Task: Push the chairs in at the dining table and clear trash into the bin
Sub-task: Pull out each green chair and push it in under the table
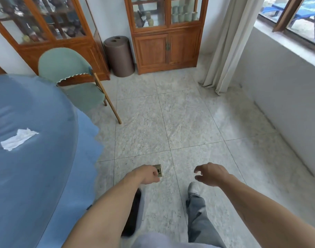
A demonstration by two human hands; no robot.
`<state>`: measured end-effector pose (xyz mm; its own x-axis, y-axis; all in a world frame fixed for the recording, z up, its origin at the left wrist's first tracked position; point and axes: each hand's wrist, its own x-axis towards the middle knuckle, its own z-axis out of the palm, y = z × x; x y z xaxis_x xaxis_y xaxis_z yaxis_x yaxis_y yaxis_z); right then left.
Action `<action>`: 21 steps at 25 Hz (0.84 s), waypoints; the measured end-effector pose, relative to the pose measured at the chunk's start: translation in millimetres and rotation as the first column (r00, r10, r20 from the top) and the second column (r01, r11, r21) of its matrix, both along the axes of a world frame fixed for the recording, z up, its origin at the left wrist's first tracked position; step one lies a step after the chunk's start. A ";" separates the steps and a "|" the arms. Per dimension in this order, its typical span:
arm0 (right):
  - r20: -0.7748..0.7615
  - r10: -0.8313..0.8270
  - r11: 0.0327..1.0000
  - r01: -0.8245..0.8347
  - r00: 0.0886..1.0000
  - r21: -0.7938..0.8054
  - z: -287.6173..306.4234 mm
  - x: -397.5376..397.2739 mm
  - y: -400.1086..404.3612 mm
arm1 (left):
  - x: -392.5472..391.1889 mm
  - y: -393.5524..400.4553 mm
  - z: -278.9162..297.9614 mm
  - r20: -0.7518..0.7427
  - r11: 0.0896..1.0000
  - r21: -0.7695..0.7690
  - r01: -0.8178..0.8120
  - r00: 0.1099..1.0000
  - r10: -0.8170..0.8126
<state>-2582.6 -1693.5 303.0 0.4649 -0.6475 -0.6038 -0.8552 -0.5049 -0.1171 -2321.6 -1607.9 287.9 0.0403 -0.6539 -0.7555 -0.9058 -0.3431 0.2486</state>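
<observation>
at the left of the frame the dining table (27, 176) wears a blue cloth, and a crumpled white tissue (19, 138) lies on it at mid-left. a green chair (67, 72) stands at the table's far edge in the upper left, its seat tucked close against the cloth. a brown round bin (119, 56) stands against the wall at upper centre, between two wooden cabinets (166, 34). at lower centre the left hand (146, 174) is curled, and whether it holds anything cannot be told. the right hand (210, 173) hangs over the tiled floor (188, 122) with fingers loosely bent, holding nothing.
</observation>
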 end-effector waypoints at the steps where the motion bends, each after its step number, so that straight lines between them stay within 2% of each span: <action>1: 0.004 0.005 1.000 -0.005 1.000 0.003 -3.8 2.2 -30.1 | 2.4 -26.2 -2.2 -0.001 1.000 -0.003 -0.011 1.000 0.011; 7: -0.030 0.090 0.996 -0.090 0.996 -0.009 2.5 9.1 -197.6 | 4.1 -165.3 7.7 -0.016 0.992 0.015 -0.128 0.992 0.128; 13: -0.054 0.149 0.989 -0.149 0.987 -0.006 10.1 32.7 -316.4 | 21.5 -266.1 18.6 -0.031 0.983 0.028 -0.181 0.983 0.182; 21: -0.047 0.246 0.969 -0.245 0.968 0.029 -10.2 133.5 -447.0 | 109.7 -386.4 -7.3 -0.030 0.971 0.044 -0.237 0.971 0.238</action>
<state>-2449.2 -2140.5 292.8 0.5772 -0.5026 -0.6436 -0.7101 -0.6981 -0.0917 -2211.9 -1994.3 280.6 0.1644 -0.5983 -0.7842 -0.7884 -0.5575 0.2600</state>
